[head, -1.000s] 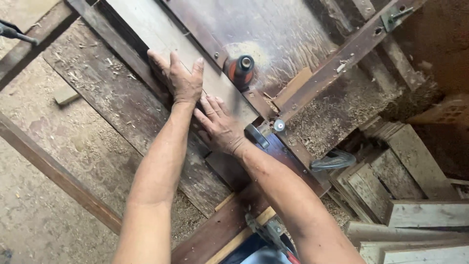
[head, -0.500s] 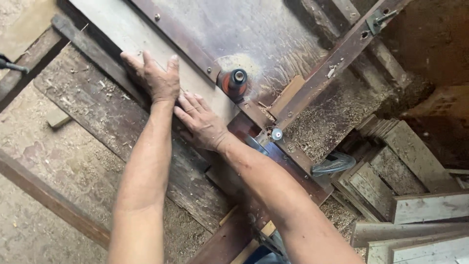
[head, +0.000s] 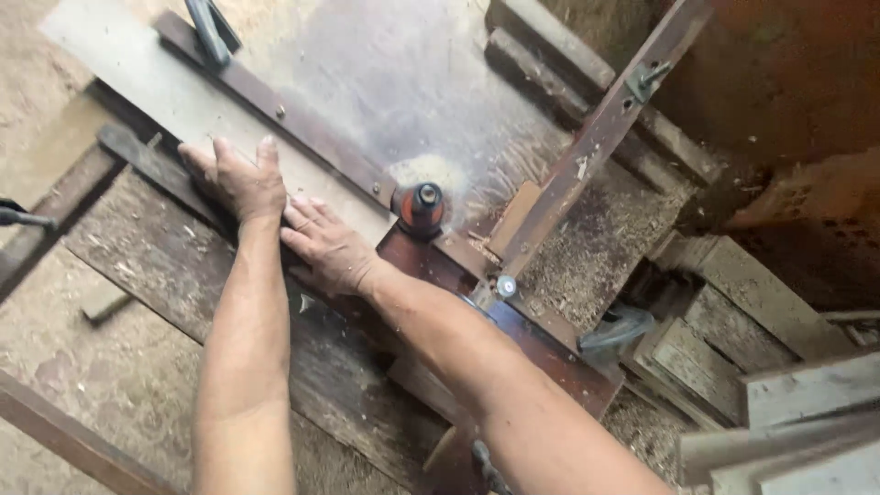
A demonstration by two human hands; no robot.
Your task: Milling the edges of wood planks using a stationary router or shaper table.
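A long pale wooden board (head: 174, 101) lies flat on the machine table, against a dark reddish fence rail (head: 293, 128). My left hand (head: 240, 179) presses palm-down on the board's near edge, fingers spread. Just to its right, my right hand (head: 328, 246) also lies flat on the board, close to the orange cutter spindle (head: 422, 209) that sticks up through the table. Neither hand wraps around anything. Pale sawdust is piled behind the spindle.
A second dark rail (head: 596, 137) with a bolt runs diagonally to the upper right. A metal clamp (head: 209, 32) sits on the fence at the top. Wood offcuts (head: 724, 367) are stacked at the right. Worn dark planks (head: 165, 266) lie under my arms.
Both hands have slid along with the board, away from the spindle toward the upper left of the table; the view has shifted so more of the table's far side shows.
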